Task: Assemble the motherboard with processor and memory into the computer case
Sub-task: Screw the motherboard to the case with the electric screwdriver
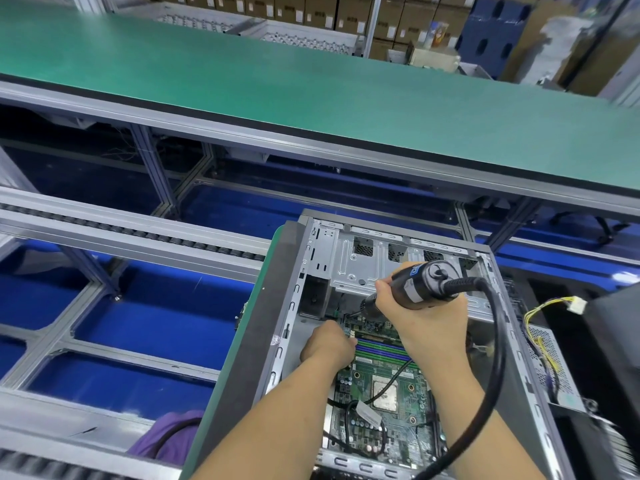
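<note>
Driving a screw at the motherboard's [377,393] far corner, lower centre, inside the computer case [346,258].
Right hand [429,317] grips the electric screwdriver [408,285]; left hand [329,344] steadies the board, finger curl hidden. A slipping bit could gouge it.

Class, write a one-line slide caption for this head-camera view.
Right hand drives electric screwdriver into motherboard inside computer case; left hand steadies.

Head-worn wide-angle view, looking forward and down, close over open computer case [398,306]
</note>
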The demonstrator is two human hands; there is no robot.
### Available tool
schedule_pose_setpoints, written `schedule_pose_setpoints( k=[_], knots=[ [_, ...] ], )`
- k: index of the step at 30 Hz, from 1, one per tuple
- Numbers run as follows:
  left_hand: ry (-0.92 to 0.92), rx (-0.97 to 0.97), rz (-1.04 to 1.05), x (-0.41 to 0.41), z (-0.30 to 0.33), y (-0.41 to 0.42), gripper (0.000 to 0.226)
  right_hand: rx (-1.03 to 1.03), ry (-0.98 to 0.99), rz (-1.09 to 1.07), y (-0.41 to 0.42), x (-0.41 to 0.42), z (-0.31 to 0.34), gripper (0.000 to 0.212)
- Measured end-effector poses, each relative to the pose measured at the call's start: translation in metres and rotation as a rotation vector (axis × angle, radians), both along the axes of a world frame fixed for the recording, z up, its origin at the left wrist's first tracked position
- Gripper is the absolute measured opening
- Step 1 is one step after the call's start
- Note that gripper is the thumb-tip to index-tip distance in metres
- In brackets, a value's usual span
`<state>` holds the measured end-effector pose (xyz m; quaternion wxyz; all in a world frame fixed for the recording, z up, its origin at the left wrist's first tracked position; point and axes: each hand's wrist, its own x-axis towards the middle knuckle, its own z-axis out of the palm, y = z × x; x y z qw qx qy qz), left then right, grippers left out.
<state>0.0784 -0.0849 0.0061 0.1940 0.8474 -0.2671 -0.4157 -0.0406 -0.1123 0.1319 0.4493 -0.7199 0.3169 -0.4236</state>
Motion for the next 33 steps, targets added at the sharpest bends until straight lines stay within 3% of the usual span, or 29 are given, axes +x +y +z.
schedule_pose_setpoints(
  k=[7, 21, 28, 33],
  knots=[
    [-0.002, 0.004, -0.006, 0.000, 0.000, -0.001, 0.050, -0.087, 0.038, -0.063, -0.001, -0.001, 0.003, 0.026],
    [0.019, -0.002, 0.048, 0.001, -0.010, -0.002, 0.058, -0.071, 0.035, -0.135, -0.011, 0.000, -0.008, 0.027],
    [0.040, -0.027, 0.083, 0.000, -0.014, -0.003, 0.058, -0.043, -0.082, -0.137, -0.006, 0.002, -0.002, 0.032],
    [0.030, -0.036, 0.064, -0.001, -0.016, -0.002, 0.050, -0.112, -0.102, -0.135, -0.004, -0.004, 0.018, 0.016]
  ],
)
